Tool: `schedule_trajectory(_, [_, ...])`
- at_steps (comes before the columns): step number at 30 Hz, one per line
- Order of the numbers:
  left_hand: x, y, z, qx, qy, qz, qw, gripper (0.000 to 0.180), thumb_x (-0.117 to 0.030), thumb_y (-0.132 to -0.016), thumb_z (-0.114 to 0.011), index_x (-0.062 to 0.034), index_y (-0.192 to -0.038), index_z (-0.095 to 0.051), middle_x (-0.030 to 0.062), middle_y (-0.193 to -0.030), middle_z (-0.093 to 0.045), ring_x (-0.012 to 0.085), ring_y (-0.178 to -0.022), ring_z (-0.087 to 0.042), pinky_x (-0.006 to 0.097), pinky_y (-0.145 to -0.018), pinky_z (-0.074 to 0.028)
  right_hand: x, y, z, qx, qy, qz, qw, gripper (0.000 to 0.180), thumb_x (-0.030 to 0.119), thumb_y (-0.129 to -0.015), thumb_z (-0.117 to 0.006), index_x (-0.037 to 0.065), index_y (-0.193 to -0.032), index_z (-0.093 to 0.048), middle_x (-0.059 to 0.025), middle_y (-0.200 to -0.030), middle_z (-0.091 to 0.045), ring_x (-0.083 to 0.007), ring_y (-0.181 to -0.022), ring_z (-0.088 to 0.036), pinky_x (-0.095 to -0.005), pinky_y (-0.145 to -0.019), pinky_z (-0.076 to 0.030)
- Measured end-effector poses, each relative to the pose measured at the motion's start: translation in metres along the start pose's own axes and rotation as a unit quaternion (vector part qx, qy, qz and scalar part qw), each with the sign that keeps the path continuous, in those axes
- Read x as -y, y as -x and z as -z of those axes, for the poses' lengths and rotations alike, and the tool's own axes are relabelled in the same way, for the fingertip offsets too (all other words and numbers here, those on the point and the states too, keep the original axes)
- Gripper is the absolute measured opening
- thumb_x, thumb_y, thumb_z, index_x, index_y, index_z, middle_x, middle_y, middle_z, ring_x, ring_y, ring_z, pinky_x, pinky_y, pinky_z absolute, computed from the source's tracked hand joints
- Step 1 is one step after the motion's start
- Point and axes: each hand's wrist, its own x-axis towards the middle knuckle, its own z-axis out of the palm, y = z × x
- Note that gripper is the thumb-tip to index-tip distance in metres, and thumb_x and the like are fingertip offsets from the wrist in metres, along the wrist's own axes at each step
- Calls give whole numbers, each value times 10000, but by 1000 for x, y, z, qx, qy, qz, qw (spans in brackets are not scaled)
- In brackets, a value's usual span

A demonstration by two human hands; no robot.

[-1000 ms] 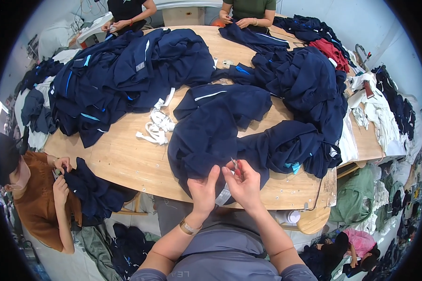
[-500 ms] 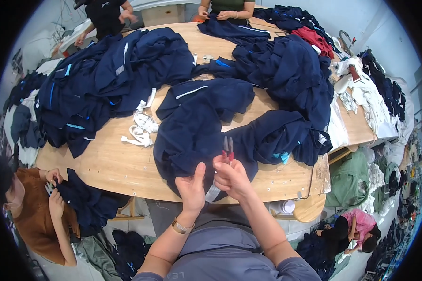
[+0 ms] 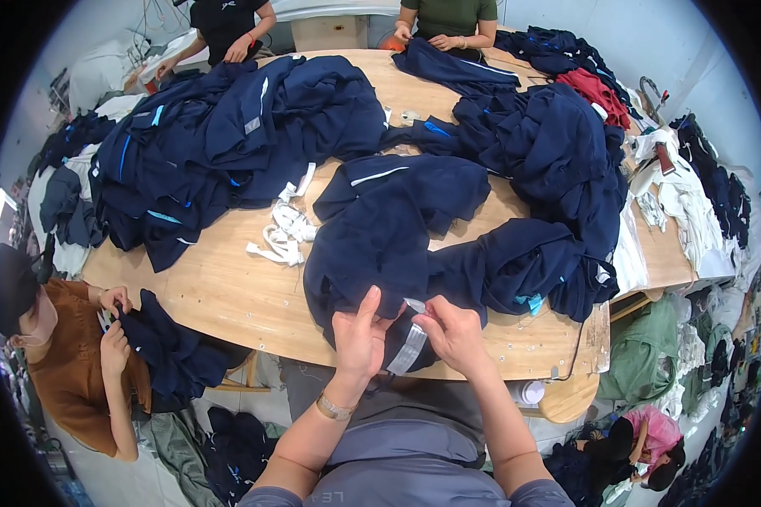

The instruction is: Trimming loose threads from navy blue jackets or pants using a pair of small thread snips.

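Observation:
At the near edge of the table, my left hand (image 3: 361,334) has its thumb raised and its fingers closed on a navy garment (image 3: 368,245). Close beside it, my right hand (image 3: 454,336) is closed, its thumb and forefinger together. A small silvery-white tip (image 3: 413,305) shows at those fingertips, too blurred to tell whether it is a snips' blade or fabric. The red handles of the thread snips are hidden from sight. A shiny grey strip (image 3: 407,348) on the garment hangs between my hands, slanting down to the left.
Navy garments lie in heaps at left (image 3: 228,135) and right (image 3: 558,152). White strips (image 3: 286,228) lie left of my garment. Co-workers handle cloth beyond the table and at its left (image 3: 84,363). Another person (image 3: 651,439) sits low at right. A green sack (image 3: 643,351) stands by the table.
My right hand has turned and come down beside the grey strip; the red-handled snips that pointed up from it no longer show plainly. The whole view has shifted, with the table further right.

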Motion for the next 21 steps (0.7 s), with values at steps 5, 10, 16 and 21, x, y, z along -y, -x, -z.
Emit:
schedule_trajectory(5, [-2, 1, -5, 2, 0, -2, 1000, 82, -71, -882, -548, -8, -879, -601, 53, -865, -627, 137, -769, -616, 309, -720, -542, 4, -5, 4, 1, 185, 109, 977, 291, 306, -743, -686, 55, -796, -549, -55, -626, -564, -222, -518, -554, -296, -462, -402])
schedule_trajectory(10, [1, 3, -1, -1, -19, -16, 1000, 53, -66, -875, -560, -28, -866, -596, 41, -834, -616, 128, -772, -612, 294, -696, -538, 6, -6, 0, -5, 214, 127, 968, 315, 335, -727, -687, 61, -804, -553, -49, -642, -571, -220, -520, -558, -301, -459, -404])
schedule_trajectory(16, [-5, 6, -5, 18, 36, 30, 999, 162, -124, -905, -522, 12, -919, -608, 92, -927, -635, 165, -821, -620, 325, -758, -526, 2, -2, -6, -42, 58, 59, 996, 228, 226, -791, -664, 46, -804, -524, -45, -603, -510, -123, -483, -487, -249, -457, -375])
schedule_trajectory(21, [0, 7, 0, 63, 73, 12, 995, 176, -115, -906, -506, 24, -936, -609, 117, -947, -635, 172, -872, -612, 309, -774, -506, 10, -4, -17, -68, -235, -72, 967, 176, 76, -784, -664, 16, -851, -513, 47, -616, -454, -12, -530, -363, -177, -458, -306])
